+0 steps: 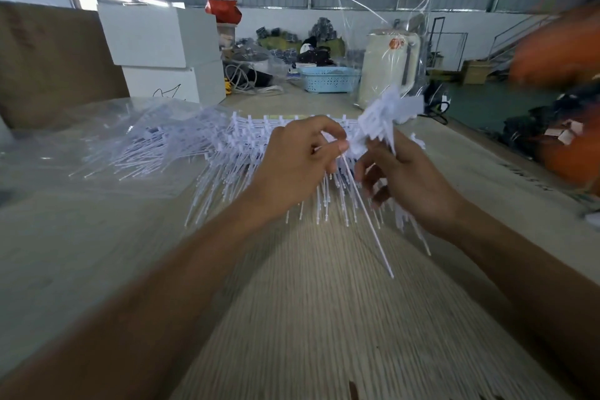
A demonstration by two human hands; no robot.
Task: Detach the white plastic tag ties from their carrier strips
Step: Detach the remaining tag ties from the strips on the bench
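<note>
My left hand (298, 162) pinches the head of one white tag tie (367, 211), whose thin stem slants down to the right over the table. Close beside it, my right hand (406, 178) grips a bunch of white ties on their carrier strip (380, 120), the flat tag ends fanning up above the fingers. Under both hands lies a heap of tie strips (246, 140), stems pointing toward me. A pile of loose ties (146, 146) spreads out on clear plastic to the left.
The wooden table (324, 302) runs toward me. Behind the ties stand white boxes (162, 52), a blue basket (328, 78) and a cream kettle in plastic wrap (389, 65). An orange blur (558, 49) fills the right edge.
</note>
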